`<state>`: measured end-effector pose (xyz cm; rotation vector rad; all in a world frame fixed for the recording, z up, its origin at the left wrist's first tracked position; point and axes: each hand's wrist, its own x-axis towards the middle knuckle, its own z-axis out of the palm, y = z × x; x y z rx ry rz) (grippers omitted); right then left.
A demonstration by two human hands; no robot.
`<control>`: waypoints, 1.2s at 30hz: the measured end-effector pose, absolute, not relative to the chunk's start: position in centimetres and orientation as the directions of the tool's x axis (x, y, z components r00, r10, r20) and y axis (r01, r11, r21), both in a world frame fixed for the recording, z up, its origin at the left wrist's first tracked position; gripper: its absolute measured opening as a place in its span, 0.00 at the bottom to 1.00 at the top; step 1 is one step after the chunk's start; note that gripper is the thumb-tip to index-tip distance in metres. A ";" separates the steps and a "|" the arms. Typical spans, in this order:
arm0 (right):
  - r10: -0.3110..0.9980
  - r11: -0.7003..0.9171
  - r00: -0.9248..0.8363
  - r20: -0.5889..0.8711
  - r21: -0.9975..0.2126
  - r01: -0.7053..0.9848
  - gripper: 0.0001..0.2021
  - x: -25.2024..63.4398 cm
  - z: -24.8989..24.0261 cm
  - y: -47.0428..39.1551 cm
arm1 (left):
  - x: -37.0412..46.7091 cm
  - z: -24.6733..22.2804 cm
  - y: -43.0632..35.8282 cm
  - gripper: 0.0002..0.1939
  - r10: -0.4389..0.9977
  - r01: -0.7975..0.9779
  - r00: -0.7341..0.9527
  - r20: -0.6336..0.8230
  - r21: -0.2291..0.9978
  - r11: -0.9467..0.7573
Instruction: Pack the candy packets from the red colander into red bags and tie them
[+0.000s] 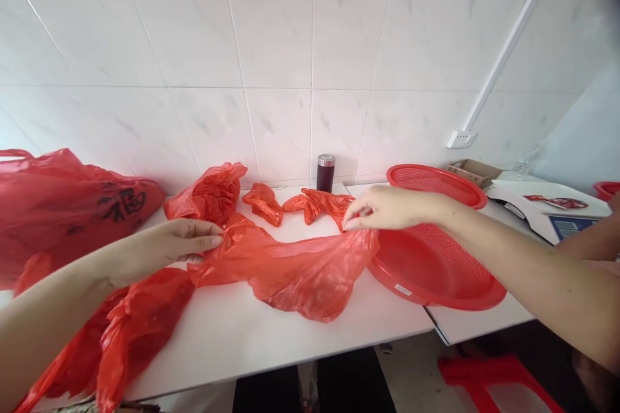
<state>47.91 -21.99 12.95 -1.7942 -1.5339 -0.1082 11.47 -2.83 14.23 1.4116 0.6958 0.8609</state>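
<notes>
A thin red plastic bag is stretched sideways above the white table. My left hand pinches its left end between thumb and fingers. At its upper right corner, my right hand is closed on the gathered plastic. The bag sags between both hands and looks flat, with nothing visible inside. Below my left forearm lies another crumpled red bag at the table's front edge. Behind the stretched bag are a bunched red bag and several smaller crumpled ones.
A large full red bag with black characters stands at left. A dark bottle is by the wall. At right are red baskets, a scale, a cardboard box and another person's arm. A red stool stands below.
</notes>
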 end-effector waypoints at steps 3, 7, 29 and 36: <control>0.864 0.064 0.199 0.461 -0.494 0.867 0.09 47.5 17.4 -22.2 | 11.9 17.5 -2.5 0.12 0.662 0.062 0.730 -0.168 0.982 0.180; 0.985 0.122 -0.040 0.167 -0.517 0.847 0.04 46.0 23.4 -22.1 | 14.7 19.5 -4.4 0.21 0.609 -0.283 0.776 0.166 0.954 0.101; 0.996 0.053 -0.068 -0.049 -0.273 0.961 0.09 43.6 24.3 -22.1 | 18.2 12.7 -15.5 0.46 0.230 0.174 0.971 -0.057 0.832 -0.527; 0.992 0.085 -0.048 0.121 -0.325 0.942 0.13 45.6 24.0 -22.7 | 20.3 12.8 -13.7 0.17 0.300 -0.034 0.954 -0.024 0.981 0.190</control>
